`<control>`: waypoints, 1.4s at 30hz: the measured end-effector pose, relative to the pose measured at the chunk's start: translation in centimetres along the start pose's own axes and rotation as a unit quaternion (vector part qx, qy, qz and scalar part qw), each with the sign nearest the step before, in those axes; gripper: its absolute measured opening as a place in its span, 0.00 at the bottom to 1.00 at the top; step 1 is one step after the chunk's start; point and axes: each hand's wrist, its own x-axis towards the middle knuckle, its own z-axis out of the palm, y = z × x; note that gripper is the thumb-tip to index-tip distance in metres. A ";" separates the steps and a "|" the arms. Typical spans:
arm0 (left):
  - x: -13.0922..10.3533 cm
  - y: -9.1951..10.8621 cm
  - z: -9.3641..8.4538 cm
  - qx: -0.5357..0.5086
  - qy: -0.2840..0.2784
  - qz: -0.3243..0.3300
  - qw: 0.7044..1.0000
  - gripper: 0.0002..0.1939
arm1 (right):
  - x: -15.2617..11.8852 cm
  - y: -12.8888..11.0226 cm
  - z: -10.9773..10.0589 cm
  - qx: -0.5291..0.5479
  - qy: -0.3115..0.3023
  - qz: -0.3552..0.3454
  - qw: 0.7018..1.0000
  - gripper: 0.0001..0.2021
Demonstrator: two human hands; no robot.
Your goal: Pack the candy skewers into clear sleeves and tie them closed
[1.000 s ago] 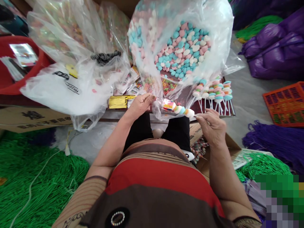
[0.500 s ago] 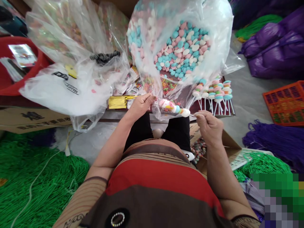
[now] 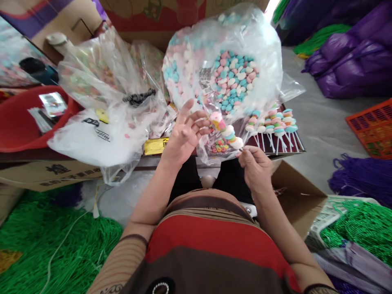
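Observation:
A candy skewer [image 3: 229, 132] with white, blue, orange and pink pieces hangs tilted over the table's front edge. My right hand [image 3: 255, 165] pinches its stick at the lower right end. At the skewer's upper left end, a pink and yellow piece [image 3: 217, 121] sits close to the fingers of my left hand [image 3: 185, 136]. That hand is open, its fingers spread and apart from the candy. Behind the skewer stands a large clear bag [image 3: 266, 69] of pink, blue and white candies. Small ring-shaped candies [image 3: 220, 146] lie in clear plastic below the skewer.
Several finished candy skewers [image 3: 278, 122] lie at the table's right end. Yellow twist ties [image 3: 155, 146] and a white plastic bag [image 3: 101, 141] lie left, beside a red basin [image 3: 18, 118]. An open cardboard box [image 3: 298, 196] stands low on the right; green cords [image 3: 58, 241] cover the floor left.
My left hand has let go of the skewer's upper end and spread its fingers. The right hand, still pinching the stick, has shifted slightly left. The view has tilted up a little.

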 end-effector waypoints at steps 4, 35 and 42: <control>0.9 -0.6 1.0 0.045 -0.010 0.039 0.998 0.33 | -0.4 -0.6 1.1 0.018 -0.025 0.013 0.999 0.12; -1.6 2.3 10.0 0.007 0.040 0.068 0.997 0.18 | -3.9 -6.0 -0.5 -0.073 0.047 -0.136 0.987 0.08; -2.6 2.0 12.5 -0.081 0.010 0.066 0.995 0.17 | -5.0 -7.2 -1.5 -0.079 0.040 -0.109 0.990 0.18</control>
